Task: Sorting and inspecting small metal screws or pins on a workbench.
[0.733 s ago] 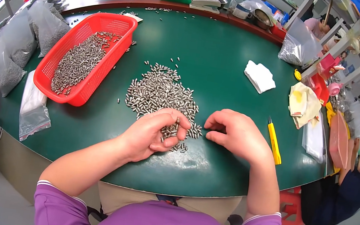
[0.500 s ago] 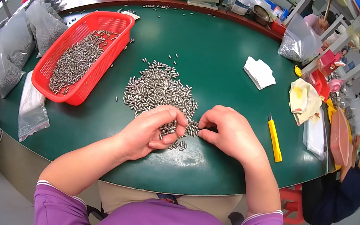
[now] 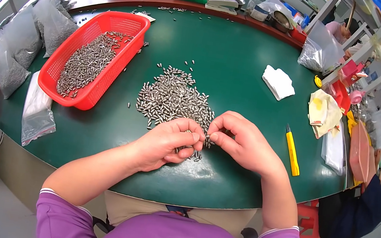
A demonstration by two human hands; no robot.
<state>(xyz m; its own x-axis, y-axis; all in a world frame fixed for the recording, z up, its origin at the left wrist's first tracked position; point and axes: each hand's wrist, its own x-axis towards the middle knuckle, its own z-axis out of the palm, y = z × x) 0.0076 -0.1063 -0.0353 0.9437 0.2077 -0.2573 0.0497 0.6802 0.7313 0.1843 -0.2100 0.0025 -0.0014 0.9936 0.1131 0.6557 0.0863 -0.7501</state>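
A pile of small, shiny, bullet-shaped metal pieces (image 3: 171, 96) lies on the green table, just beyond my hands. My left hand (image 3: 169, 145) is curled at the pile's near edge, its thumb and fingertips closed together; what they hold, if anything, is hidden. Close by on the right, my right hand (image 3: 241, 141) pinches one small metal piece between thumb and forefinger. The fingertips of both hands almost meet above the pieces. A few more pieces show beneath my left fingers.
A red perforated basket (image 3: 131, 56) with many similar pieces stands at the left, beside filled plastic bags (image 3: 7, 59). To the right lie a folded white cloth (image 3: 278, 83), a yellow utility knife (image 3: 292, 151) and pale gloves (image 3: 323, 112). A person (image 3: 356, 213) sits at far right.
My right hand has closed on a metal piece and its fingertips have come nearer the left. The left thumb and fingers have drawn together. The whole view has shifted slightly.
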